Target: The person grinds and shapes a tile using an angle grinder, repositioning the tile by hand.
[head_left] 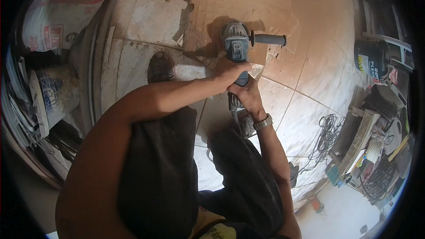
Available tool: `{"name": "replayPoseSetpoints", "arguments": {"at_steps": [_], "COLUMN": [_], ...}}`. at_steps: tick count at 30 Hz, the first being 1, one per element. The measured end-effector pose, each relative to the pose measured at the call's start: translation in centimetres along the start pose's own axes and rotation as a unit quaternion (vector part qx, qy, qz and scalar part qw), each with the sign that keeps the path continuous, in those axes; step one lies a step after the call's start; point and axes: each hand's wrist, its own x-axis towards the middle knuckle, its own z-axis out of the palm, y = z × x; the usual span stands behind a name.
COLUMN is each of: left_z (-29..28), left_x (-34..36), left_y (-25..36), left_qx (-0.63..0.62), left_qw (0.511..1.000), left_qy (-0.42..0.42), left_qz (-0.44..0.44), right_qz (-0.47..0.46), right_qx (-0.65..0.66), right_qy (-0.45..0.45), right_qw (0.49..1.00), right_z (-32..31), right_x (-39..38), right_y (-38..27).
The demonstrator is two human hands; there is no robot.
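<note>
Between my feet and a flat sheet of brown cardboard (pixel 203 22) is a blue-grey angle grinder (pixel 236 46), its head pointing away from me. A black side handle (pixel 271 40) sticks out to its right. My left hand (pixel 228 71) is closed around the grinder's body. Just behind it, my right hand (pixel 249 96), with a metal watch (pixel 264 122) at the wrist, grips the rear end. The power cord (pixel 234 117) leaves the back between my knees. The grinder's body hides its disc and whatever lies beneath it.
Dusty tiles (pixel 279 95) cover the floor, with scraps near the cardboard. A coiled black cable (pixel 327 132) lies to the right, before a cluttered row of tools and a black bucket (pixel 371 57). At left stand a sack (pixel 62 15) and a stained bucket (pixel 57 90).
</note>
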Motion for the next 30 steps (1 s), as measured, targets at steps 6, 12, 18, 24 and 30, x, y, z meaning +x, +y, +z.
{"name": "replayPoseSetpoints", "arguments": {"at_steps": [6,12,18,24,30], "left_z": [0.9,0.4,0.0,1.0,0.7], "left_x": [-0.6,-1.8,-1.5,-1.1,-3.2], "left_y": [2.1,1.9,-0.1,-1.4,-2.1], "left_qx": [0.082,0.032,0.008,0.062,-0.007], "left_qw": [0.994,0.999,1.000,0.998,1.000], "left_qy": [-0.062,-0.043,-0.014,-0.015,0.021], "left_qz": [-0.025,0.005,-0.018,0.000,0.007], "right_qz": [0.054,0.039,0.043,0.024,0.031], "right_qx": [0.042,0.063,0.007,0.035,0.047], "right_qy": [0.040,0.002,-0.001,-0.006,-0.044], "right_qw": [0.997,0.997,0.999,0.999,0.997], "right_z": [-0.6,-0.3,0.2,-0.7,-0.3], "right_x": [-0.9,-1.4,-1.6,-2.4,-3.4], "right_y": [0.0,-0.3,-0.4,1.0,0.9]}}
